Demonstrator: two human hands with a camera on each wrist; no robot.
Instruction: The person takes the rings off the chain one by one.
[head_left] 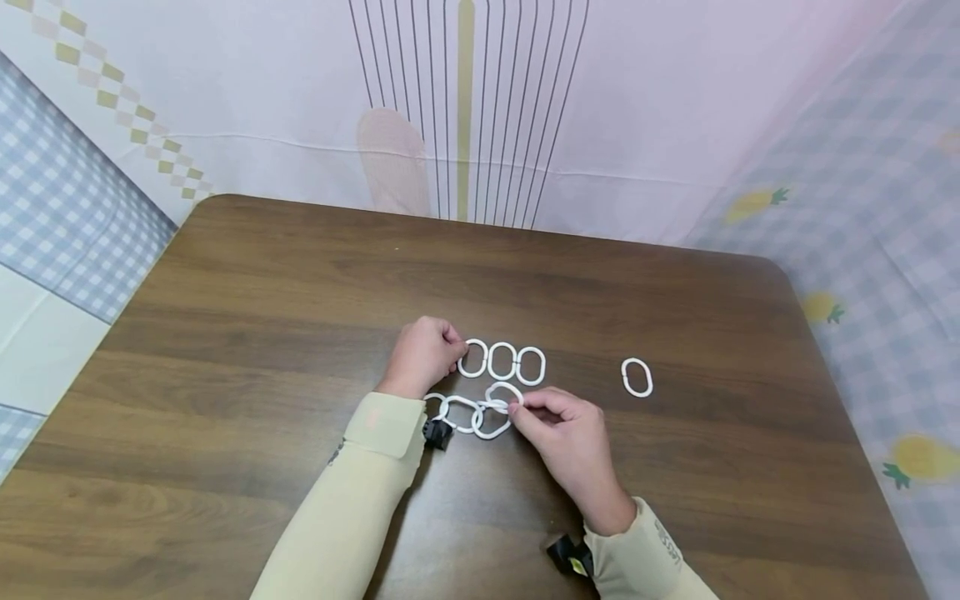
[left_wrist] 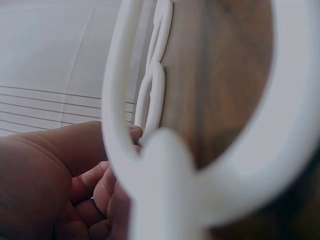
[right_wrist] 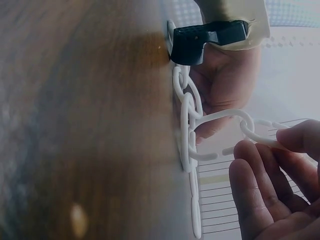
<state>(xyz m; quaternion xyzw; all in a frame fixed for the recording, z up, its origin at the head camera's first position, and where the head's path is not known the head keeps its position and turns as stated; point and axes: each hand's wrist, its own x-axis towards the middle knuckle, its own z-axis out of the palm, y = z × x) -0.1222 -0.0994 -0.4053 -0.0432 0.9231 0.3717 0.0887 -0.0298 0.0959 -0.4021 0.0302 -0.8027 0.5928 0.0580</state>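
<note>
White oval plastic links lie on the brown table. With thumb and fingertips my left hand [head_left: 423, 354] pinches the left end link [head_left: 461, 363] of a row of three. My right hand [head_left: 573, 437] pinches a link [right_wrist: 262, 140] raised off the table, at the end of a linked chain [head_left: 461, 414]. In the right wrist view, that link hooks through a tilted link with a gap [right_wrist: 220, 114]. Part of the chain runs under my left wrist, where it is hidden. Close to the left wrist camera, a blurred link [left_wrist: 295, 100] fills much of the view.
A single loose link [head_left: 637, 377] lies to the right on the table [head_left: 300, 275]. Two more links of the row, a middle link [head_left: 491, 360] and a right link [head_left: 531, 384], lie side by side. A patterned cloth [head_left: 637, 108] hangs behind the table's far edge.
</note>
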